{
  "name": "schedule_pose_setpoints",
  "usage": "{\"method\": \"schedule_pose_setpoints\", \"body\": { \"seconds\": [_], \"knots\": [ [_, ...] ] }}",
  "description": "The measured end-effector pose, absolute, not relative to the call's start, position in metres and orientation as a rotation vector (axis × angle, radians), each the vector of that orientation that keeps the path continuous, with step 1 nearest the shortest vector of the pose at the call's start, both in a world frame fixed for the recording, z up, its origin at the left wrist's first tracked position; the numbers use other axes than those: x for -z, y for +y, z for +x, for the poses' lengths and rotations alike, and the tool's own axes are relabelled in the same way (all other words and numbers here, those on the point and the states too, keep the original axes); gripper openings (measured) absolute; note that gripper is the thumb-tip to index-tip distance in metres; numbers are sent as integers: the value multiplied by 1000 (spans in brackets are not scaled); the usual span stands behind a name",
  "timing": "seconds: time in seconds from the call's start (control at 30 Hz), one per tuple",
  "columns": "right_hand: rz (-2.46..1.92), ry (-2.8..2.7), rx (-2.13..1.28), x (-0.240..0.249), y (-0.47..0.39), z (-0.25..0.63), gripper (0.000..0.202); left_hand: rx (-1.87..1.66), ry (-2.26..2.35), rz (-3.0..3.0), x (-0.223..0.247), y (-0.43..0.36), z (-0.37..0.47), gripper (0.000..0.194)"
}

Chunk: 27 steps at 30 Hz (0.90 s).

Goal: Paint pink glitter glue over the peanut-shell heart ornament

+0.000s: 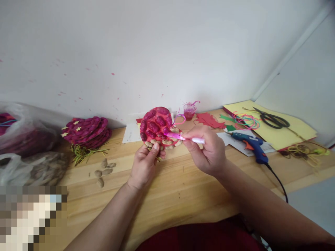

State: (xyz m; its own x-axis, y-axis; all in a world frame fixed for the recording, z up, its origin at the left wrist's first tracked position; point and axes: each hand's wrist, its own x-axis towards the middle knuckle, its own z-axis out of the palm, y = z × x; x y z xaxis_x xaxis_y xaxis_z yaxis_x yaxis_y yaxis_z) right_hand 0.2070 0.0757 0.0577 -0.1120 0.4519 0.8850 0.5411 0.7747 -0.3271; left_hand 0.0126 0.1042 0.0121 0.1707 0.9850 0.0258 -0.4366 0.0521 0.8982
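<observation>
we hold the disc [157, 127] upright above the table [170, 188], left hand [143, 165] pinching its lower edge. right hand [206, 150] grips the brush [183, 137], tip on the lower shells. best to keep strokes short and the disc steady; cup [188, 111] sits behind the disc.

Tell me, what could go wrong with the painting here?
The brush in the right hand is wet with pink paint, so it could drip onto the wooden table. The left hand holds the peanut disc only by its lower edge, so it might tip. The paint cup nearby could spill.
</observation>
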Motion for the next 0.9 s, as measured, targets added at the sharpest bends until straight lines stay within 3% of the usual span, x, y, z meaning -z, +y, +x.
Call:
{"method": "schedule_pose_setpoints", "body": {
  "seconds": [0.9],
  "knots": [
    [-833, -1728, 17, -56, 77, 209, 6, -1208, 734, 881, -16, 104, 12, 41]
  ]
}}
